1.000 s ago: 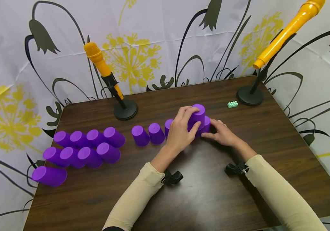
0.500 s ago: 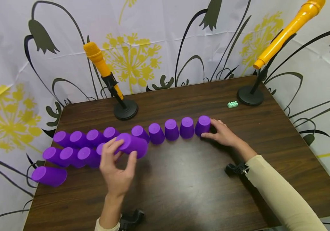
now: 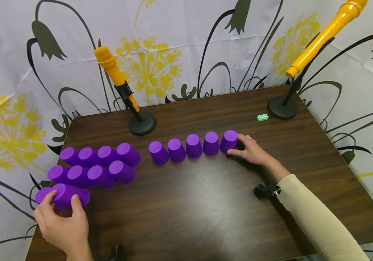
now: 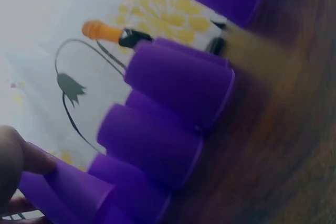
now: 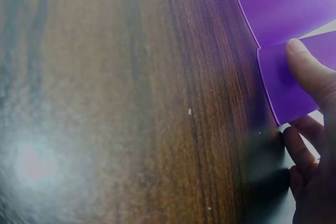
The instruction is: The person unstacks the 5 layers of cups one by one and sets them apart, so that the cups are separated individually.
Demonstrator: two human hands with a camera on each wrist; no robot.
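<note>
My left hand [image 3: 63, 224] grips an upside-down purple plastic cup [image 3: 70, 195] at the table's left, thumb on one side and fingers on the other. Partly hidden behind it stands another purple cup [image 3: 42, 194]. In the left wrist view the held cup [image 4: 79, 190] is tilted beside other cups. My right hand [image 3: 254, 149] holds the rightmost cup [image 3: 229, 141] of a middle row of upturned cups. The right wrist view has the thumb against that cup [image 5: 278, 85] and the fingers by its far side, near the rim.
Two rows of upturned purple cups [image 3: 101, 177] stand at the left of the wooden table [image 3: 186, 206]. Yellow microphones [image 3: 109, 65] on black stands [image 3: 142, 124] rise at the back left and back right. A mint toy brick [image 3: 262, 117] lies near the right stand.
My left hand has lifted a cup off the right end of the middle row and carried it to the front left. My right hand keeps its place at the end cup.
</note>
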